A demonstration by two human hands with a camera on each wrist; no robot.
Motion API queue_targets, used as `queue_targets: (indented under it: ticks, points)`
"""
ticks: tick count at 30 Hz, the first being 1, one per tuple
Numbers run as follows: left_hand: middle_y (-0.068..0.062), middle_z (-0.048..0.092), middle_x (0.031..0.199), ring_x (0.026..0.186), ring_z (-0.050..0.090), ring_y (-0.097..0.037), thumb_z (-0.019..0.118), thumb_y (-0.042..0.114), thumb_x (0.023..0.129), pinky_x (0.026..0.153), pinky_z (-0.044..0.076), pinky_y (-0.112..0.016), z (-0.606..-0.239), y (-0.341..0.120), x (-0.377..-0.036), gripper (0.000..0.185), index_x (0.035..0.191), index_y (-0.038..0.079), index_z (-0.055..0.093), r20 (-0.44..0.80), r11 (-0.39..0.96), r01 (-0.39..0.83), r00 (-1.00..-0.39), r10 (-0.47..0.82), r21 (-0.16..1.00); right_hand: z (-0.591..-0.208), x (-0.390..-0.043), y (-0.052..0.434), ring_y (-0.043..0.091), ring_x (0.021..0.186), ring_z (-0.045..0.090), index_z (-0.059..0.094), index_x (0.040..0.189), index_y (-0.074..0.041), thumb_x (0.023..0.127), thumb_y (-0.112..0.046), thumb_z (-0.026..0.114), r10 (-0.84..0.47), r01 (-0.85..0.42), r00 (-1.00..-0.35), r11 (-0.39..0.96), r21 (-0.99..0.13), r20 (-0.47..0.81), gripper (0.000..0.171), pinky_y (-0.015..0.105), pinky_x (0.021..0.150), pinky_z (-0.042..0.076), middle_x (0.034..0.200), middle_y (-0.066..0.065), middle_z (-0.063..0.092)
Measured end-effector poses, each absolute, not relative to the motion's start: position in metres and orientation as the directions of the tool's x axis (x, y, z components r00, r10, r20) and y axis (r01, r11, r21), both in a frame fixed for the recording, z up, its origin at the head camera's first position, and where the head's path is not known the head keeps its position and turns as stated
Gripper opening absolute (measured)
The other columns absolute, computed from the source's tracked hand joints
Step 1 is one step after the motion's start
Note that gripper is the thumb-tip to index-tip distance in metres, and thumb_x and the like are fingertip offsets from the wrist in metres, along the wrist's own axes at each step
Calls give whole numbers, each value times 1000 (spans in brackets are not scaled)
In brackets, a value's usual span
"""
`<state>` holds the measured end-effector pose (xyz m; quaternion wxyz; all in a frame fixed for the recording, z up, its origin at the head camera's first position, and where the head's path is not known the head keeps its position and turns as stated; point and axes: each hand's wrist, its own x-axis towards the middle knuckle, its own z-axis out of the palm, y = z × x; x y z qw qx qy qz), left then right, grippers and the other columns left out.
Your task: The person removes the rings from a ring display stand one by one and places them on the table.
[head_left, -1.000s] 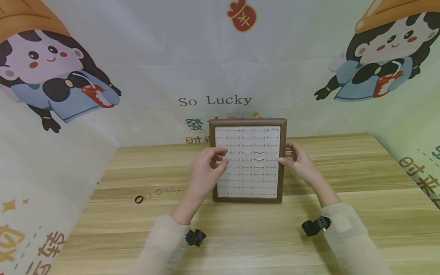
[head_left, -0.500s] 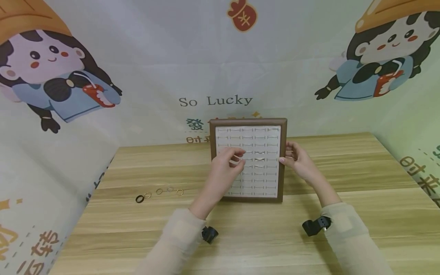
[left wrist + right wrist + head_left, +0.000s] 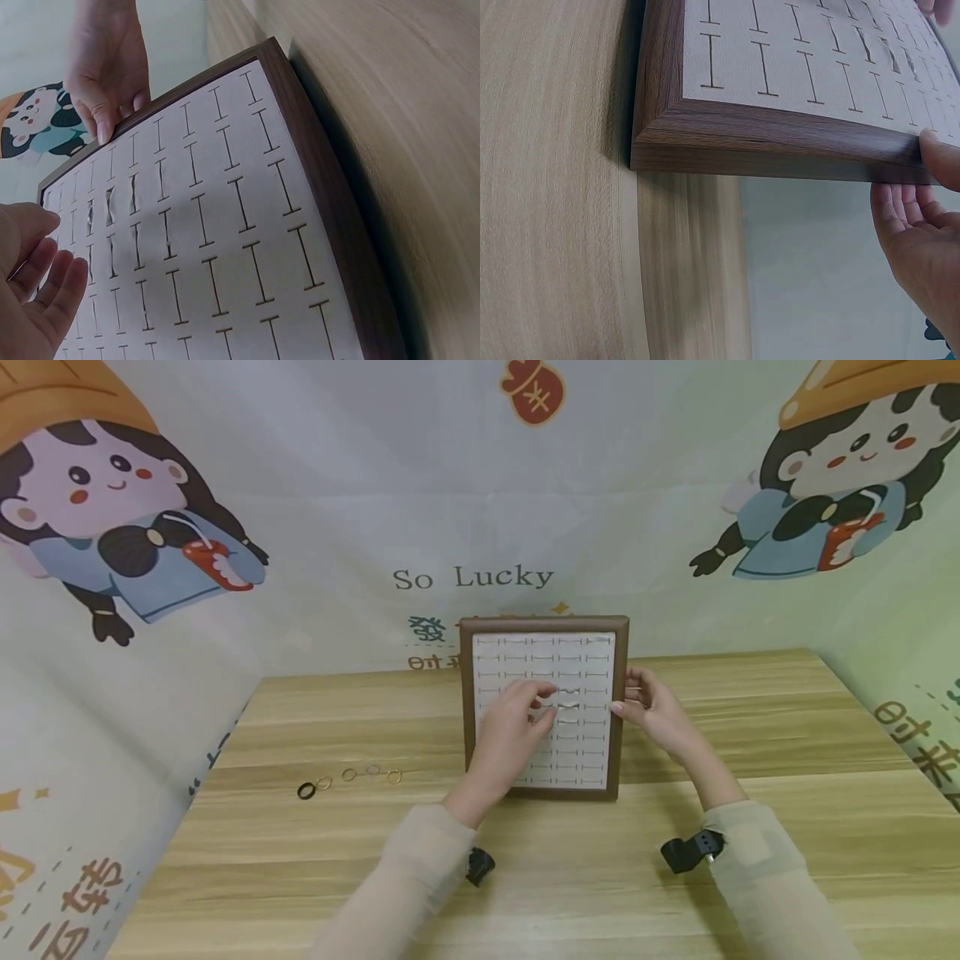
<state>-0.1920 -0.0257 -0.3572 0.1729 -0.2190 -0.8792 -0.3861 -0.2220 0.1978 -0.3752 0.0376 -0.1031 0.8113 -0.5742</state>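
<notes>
On the tabletop [image 3: 570,877] five rings [image 3: 348,777] wait loose; right hand [image 3: 654,712] grips the ring tray [image 3: 544,625] edge, left hand [image 3: 517,727], fingers relaxed, reaches its slots; filling looks barely begun

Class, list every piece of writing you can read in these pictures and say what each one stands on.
"So Lucky": grey print on the pale cartoon backdrop wall behind the brown wooden-framed ring display tray.
Chinese characters on the red pouch emblem, beside the tray's top left corner and along both side walls: partly hidden or too distorted to read.
The tray carries no text.
</notes>
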Motion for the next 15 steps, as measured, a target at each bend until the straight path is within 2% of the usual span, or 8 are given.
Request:
queue_targets:
  ticks: [15]
  points:
    - [-11,74,117,105,71,-23,68,6,100,92,60,-29,-362,-8,-204,19,119,3,71,418,663,468,-874,248,585,-375,-222,199,56,142,41,21,153,20,104,3,53,-213,-119,-976,317,-941,52,61,61,118,40,149,40,38]
